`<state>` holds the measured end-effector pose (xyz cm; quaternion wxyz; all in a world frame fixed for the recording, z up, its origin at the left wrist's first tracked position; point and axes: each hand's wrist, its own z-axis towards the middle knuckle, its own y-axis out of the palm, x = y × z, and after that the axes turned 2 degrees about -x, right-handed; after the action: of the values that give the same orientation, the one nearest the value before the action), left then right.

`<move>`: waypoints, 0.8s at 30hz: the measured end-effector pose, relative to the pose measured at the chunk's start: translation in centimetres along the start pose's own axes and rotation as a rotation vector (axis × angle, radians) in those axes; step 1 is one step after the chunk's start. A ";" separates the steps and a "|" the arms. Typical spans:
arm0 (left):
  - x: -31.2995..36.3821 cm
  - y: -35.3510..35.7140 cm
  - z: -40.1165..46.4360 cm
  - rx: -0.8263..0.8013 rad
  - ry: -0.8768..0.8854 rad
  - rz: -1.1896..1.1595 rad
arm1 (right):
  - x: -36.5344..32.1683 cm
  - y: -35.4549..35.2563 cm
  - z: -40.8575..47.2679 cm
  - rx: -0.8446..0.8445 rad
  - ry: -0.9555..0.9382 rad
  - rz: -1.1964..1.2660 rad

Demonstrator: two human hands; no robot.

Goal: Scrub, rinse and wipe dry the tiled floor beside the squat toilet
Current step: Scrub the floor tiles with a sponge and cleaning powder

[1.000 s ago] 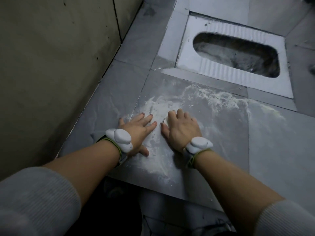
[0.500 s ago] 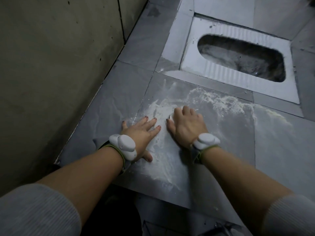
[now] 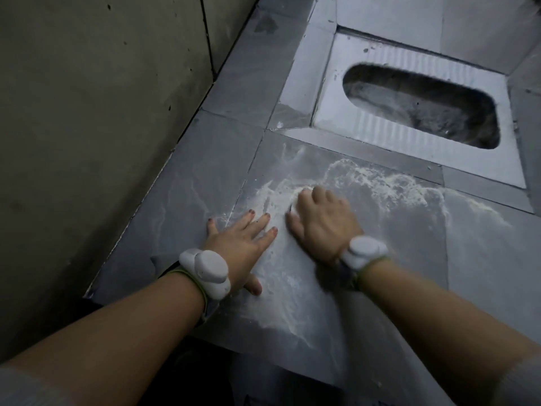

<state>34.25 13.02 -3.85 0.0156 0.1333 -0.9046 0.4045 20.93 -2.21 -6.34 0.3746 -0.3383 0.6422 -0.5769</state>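
Note:
The grey tiled floor (image 3: pixel 483 259) beside the white squat toilet (image 3: pixel 369 136) carries a broad smear of white foam (image 3: pixel 383 183). My left hand (image 3: pixel 243 244) lies flat on the tile with fingers spread, at the left edge of the smear. My right hand (image 3: pixel 322 227) is just to its right, knuckles raised. Its fingers curl over a small white scrubbing pad (image 3: pixel 293 211), of which only a sliver shows by the thumb. The pad presses into the foam. Both wrists wear white bands.
A dull wall (image 3: pixel 87 112) runs close along the left and meets the floor at a dark joint. The toilet's dark bowl opening (image 3: pixel 424 106) lies beyond the foam. The tiled platform ends in a front edge (image 3: pixel 292 364) below my forearms.
My right hand has slid forward with the pad through the foam, away from me. The left hand stays planted flat on the tile.

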 end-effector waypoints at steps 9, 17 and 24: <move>0.1 -0.2 -0.1 -0.024 -0.005 -0.014 | 0.5 0.1 2.1 0.064 0.114 0.026; 0.1 -0.1 0.0 -0.027 -0.004 -0.019 | -0.3 0.0 -2.2 -0.011 -0.009 -0.015; -0.1 -0.1 0.1 -0.035 -0.010 -0.015 | 0.9 0.6 5.3 0.028 0.392 0.000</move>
<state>34.39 12.94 -3.89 0.0162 0.1418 -0.9107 0.3875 25.15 -5.48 -7.33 0.2469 -0.2140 0.6947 -0.6408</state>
